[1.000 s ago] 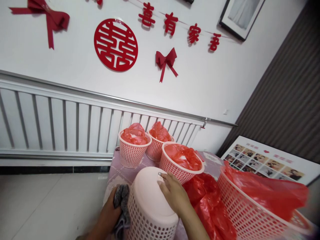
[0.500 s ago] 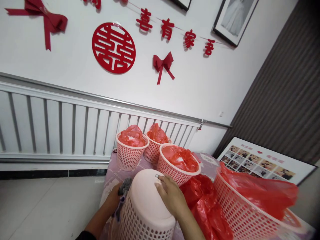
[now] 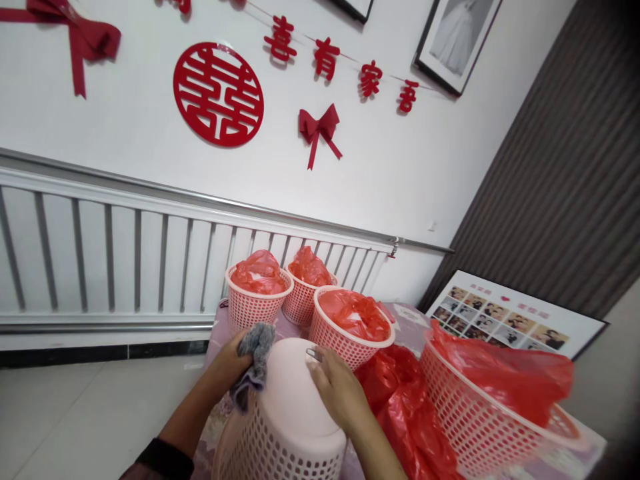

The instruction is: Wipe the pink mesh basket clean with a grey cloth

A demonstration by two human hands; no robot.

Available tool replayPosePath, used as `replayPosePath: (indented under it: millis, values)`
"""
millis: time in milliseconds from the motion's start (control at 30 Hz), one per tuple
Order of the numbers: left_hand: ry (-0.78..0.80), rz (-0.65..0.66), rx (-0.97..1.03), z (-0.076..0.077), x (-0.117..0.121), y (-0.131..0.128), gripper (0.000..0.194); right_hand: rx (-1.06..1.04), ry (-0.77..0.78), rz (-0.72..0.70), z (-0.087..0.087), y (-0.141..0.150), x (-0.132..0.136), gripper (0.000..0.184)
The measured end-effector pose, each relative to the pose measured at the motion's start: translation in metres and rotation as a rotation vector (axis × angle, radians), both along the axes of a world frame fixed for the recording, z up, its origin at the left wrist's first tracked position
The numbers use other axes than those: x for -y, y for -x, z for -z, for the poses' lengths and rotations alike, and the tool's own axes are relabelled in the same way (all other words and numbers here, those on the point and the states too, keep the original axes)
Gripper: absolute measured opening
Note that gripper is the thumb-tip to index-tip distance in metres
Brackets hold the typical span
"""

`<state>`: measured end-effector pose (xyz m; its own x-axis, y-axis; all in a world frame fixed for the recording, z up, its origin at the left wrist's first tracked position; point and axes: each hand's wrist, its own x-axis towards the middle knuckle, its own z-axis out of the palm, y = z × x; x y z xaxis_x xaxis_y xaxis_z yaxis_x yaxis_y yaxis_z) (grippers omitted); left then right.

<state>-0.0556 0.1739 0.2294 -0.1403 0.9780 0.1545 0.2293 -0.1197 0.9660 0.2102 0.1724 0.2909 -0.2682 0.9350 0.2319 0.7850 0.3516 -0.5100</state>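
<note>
A pale pink perforated wastebasket [image 3: 295, 387] stands upside down in front of me, its solid base facing up. My left hand [image 3: 237, 360] is closed around a grey fluffy cloth [image 3: 259, 350] with a purple edge, at the left rim of that base. My right hand [image 3: 335, 387] grips the right side of the base, fingers curved over its top. Something small and shiny shows at a fingertip; I cannot tell what it is. Right of this hand lies a crumpled heap of red plastic bags [image 3: 400, 407].
Several upright pink baskets lined with red bags stand around, including one at the back left [image 3: 257, 307], one in the middle [image 3: 350, 333] and a large one at right [image 3: 480, 400]. A patterned tablecloth [image 3: 405, 320] lies beneath. Behind are a radiator [image 3: 125, 260] and a photo board [image 3: 515, 317].
My left hand has risen with the grey cloth from the basket's side to the edge of its base. My right hand stays on the base. The view has shifted slightly right.
</note>
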Motion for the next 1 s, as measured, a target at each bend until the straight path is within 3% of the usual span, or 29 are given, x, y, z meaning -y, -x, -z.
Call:
replayPosePath:
  millis: [100, 233, 367, 500, 667, 1000]
  values:
    - [-0.065, -0.012, -0.133, -0.039, -0.010, -0.013, 0.068, -0.044, 0.011, 0.025, 0.005, -0.002, -0.002, 0.063]
    - [-0.129, 0.082, -0.348, -0.060, -0.019, -0.038, 0.073, -0.127, 0.036, 0.054, 0.015, -0.004, -0.007, 0.070]
    - [-0.181, 0.155, -0.628, -0.069, -0.024, -0.061, 0.070, -0.173, 0.036, 0.056, 0.019, -0.006, -0.008, 0.070]
    - [-0.109, 0.095, -0.803, -0.076, -0.036, -0.079, 0.062, -0.181, 0.006, 0.045, 0.020, -0.006, -0.009, 0.069]
    - [-0.059, 0.027, -0.898, -0.078, -0.046, -0.086, 0.057, -0.196, -0.017, 0.039, 0.025, -0.007, -0.013, 0.068]
    - [-0.101, -0.066, -0.995, -0.075, -0.036, -0.089, 0.053, -0.189, -0.019, 0.044, 0.023, -0.005, -0.012, 0.065]
